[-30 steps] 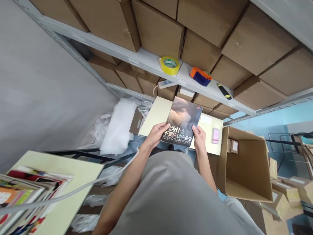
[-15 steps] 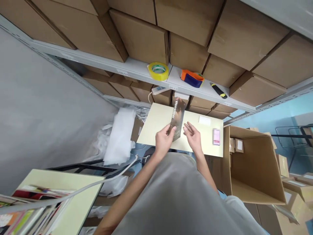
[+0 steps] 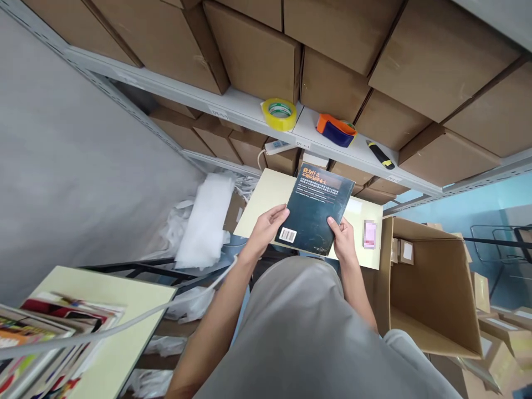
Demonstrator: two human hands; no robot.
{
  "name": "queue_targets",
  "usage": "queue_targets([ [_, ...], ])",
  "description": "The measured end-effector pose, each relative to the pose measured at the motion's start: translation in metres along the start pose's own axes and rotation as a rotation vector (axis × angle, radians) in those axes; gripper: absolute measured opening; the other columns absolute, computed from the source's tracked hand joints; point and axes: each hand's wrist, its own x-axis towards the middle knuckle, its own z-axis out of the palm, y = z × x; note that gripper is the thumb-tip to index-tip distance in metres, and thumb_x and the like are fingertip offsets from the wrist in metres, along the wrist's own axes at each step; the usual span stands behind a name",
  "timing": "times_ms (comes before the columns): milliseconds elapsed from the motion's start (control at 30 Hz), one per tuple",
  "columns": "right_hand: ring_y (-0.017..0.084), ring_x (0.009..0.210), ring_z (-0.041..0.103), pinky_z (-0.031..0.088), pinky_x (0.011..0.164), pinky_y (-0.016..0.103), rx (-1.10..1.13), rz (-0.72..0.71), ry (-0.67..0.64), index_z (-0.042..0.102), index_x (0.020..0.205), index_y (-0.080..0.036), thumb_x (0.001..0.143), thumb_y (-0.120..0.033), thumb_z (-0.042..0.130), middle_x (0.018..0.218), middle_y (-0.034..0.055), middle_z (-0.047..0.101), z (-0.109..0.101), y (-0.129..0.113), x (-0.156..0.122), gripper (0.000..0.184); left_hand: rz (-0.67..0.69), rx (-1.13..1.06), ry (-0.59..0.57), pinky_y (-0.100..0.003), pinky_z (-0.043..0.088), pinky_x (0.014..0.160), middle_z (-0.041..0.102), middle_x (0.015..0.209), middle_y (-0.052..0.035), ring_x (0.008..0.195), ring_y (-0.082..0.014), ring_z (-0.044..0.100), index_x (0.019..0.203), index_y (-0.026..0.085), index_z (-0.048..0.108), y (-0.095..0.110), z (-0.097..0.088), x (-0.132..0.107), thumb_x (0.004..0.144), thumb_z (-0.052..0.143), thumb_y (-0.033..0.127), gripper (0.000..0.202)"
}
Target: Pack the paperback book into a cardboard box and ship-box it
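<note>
I hold a dark paperback book in both hands above a pale yellow table. Its back cover faces me, with a white barcode sticker at the lower left and orange lettering at the top. My left hand grips the book's lower left edge, thumb on the cover. On the lower right edge my right hand does the same. A small pink item lies on the table to the right of the book.
A metal shelf ahead carries a yellow tape roll, an orange-and-blue tape dispenser, a utility knife and brown cartons. An open cardboard box stands at right. A stack of books lies on a table at lower left. White packing foam sits left.
The book was front cover up, then turned on edge in my left hand with my right hand off it. Now it shows its back cover and both hands grip it.
</note>
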Motion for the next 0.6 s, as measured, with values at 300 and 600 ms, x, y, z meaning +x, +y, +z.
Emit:
queue_targets([
  [300, 0.037, 0.123, 0.082, 0.066, 0.114, 0.052, -0.202, 0.102, -0.009, 0.082, 0.117, -0.021, 0.077, -0.079, 0.093, 0.125, 0.0146, 0.089, -0.026, 0.024, 0.033, 0.071, -0.042, -0.185, 0.07, -0.036, 0.065, 0.089, 0.086, 0.099, -0.0104, 0.097, -0.0262, 0.081, 0.103, 0.016, 0.086, -0.015, 0.032, -0.019, 0.072, 0.098, 0.081, 0.073],
  [600, 0.029, 0.106, 0.083, 0.07, 0.089, 0.037, -0.171, 0.005, -0.121, 0.084, 0.112, -0.018, 0.085, -0.077, 0.09, 0.113, 0.0119, 0.089, 0.025, 0.027, 0.006, 0.066, 0.379, 0.44, 0.111, -0.042, 0.066, 0.113, 0.088, 0.132, -0.0085, 0.126, -0.0328, 0.084, 0.134, 0.025, 0.089, -0.008, 0.069, -0.055, 0.109, 0.068, 0.045, 0.038],
])
